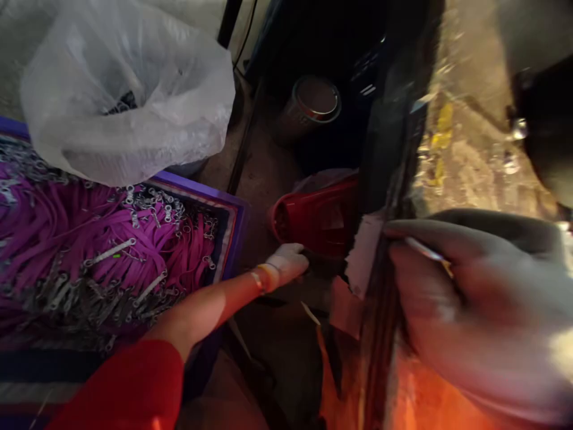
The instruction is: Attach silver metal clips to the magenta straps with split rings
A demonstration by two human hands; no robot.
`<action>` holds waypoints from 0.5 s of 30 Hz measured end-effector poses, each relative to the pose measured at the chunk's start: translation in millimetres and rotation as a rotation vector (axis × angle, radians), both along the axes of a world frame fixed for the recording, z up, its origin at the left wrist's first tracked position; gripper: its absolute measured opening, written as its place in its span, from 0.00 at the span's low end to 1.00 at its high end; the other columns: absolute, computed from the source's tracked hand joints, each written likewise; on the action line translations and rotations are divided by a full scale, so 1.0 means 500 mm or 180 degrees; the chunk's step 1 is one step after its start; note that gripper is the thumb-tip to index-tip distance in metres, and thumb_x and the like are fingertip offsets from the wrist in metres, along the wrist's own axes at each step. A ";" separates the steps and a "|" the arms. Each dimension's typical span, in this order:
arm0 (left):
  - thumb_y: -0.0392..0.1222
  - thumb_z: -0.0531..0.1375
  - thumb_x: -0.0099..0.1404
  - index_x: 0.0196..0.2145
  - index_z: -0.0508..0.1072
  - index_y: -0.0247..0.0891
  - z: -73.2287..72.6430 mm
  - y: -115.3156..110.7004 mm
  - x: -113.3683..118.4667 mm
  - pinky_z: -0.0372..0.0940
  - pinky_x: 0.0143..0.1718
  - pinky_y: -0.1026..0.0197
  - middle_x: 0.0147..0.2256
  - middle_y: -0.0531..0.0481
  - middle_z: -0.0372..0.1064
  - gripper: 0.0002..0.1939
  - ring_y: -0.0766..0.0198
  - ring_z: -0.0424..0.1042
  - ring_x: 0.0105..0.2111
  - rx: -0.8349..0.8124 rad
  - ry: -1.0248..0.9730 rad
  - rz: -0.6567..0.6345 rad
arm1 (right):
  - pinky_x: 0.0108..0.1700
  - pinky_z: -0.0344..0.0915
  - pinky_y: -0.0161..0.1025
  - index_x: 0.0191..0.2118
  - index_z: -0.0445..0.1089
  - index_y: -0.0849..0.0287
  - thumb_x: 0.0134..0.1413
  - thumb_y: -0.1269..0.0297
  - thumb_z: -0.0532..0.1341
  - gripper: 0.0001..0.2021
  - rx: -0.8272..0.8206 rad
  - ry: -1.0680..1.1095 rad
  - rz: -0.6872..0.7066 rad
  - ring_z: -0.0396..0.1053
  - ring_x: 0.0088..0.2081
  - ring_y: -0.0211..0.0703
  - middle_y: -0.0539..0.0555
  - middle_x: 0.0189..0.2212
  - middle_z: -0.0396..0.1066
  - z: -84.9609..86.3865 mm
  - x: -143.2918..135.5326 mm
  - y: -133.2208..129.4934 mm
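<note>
My left hand, in a pale glove, reaches out low over the floor, just below a red plastic container. Its fingers look curled, and what they hold, if anything, is too small to make out. Large and blurred at the right, my right hand, also gloved, lies at the edge of the worktable. Thumb and fingers are pinched around a thin metallic piece. A purple crate at the left holds many magenta straps with metal clips.
A clear plastic bag with dark pieces inside sits over the crate's back edge. Farther back on the floor stands a round can. Torn pale cardboard hangs at the worktable's edge. A dark object stands on the worktable at the far right.
</note>
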State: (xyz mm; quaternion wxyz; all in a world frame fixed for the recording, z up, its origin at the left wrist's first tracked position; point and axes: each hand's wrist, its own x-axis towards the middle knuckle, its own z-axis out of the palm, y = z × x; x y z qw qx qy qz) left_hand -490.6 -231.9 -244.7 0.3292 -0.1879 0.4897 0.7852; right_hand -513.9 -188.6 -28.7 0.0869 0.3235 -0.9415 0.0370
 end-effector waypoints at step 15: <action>0.47 0.61 0.71 0.52 0.72 0.34 -0.188 -0.414 0.103 0.71 0.50 0.47 0.50 0.42 0.71 0.17 0.56 0.73 0.48 -0.3840 -0.0181 -0.1580 | 0.44 0.71 0.46 0.45 0.76 0.57 0.67 0.58 0.55 0.13 -0.0209 0.0288 0.0173 0.73 0.43 0.51 0.60 0.42 0.71 -0.004 -0.004 -0.013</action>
